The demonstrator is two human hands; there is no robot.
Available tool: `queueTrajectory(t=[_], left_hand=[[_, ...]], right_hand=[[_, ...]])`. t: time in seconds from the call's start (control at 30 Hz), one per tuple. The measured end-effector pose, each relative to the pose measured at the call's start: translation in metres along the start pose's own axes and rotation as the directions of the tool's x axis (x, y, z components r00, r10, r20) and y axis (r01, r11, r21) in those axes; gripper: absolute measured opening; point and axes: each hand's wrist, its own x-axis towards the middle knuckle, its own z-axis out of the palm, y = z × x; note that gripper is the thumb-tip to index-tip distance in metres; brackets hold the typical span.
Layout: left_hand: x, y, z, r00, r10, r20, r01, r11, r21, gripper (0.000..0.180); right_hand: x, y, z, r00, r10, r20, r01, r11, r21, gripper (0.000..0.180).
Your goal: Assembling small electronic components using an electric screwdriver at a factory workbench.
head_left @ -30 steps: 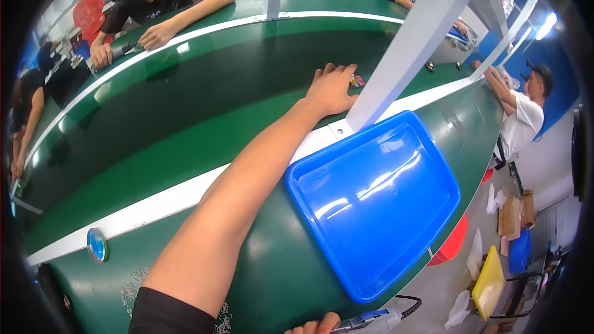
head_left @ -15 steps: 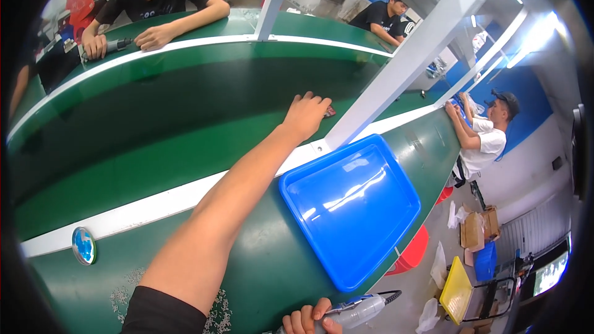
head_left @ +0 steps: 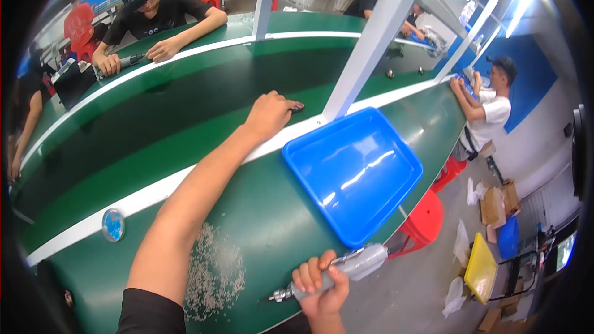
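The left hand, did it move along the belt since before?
No, not clearly. The left hand stays on the white strip just left of the white post, over a small dark part; mostly the camera shifted.

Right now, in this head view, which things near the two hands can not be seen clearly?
- Small dark part on the belt: the left hand covers most of it; too small to identify.
- Grey power tool: the right hand wraps its middle, hiding the grip; its tip is tiny.
- Pile of small pale pieces: too fine to tell apart; the left forearm hides one edge.
- Blue tray: glare streaks cross its floor.
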Motion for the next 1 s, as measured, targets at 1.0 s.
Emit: queueTrajectory(t=[1.0], left_hand=[[-0.178,0.164,-0.151,0.837,0.312,0.450,-0.222,0.945,-0.242,0.037]], right_hand=[[-0.028,-0.015,-0.015,0.990,0.066,0.126,-0.078,0.993,0.091,0.013]])
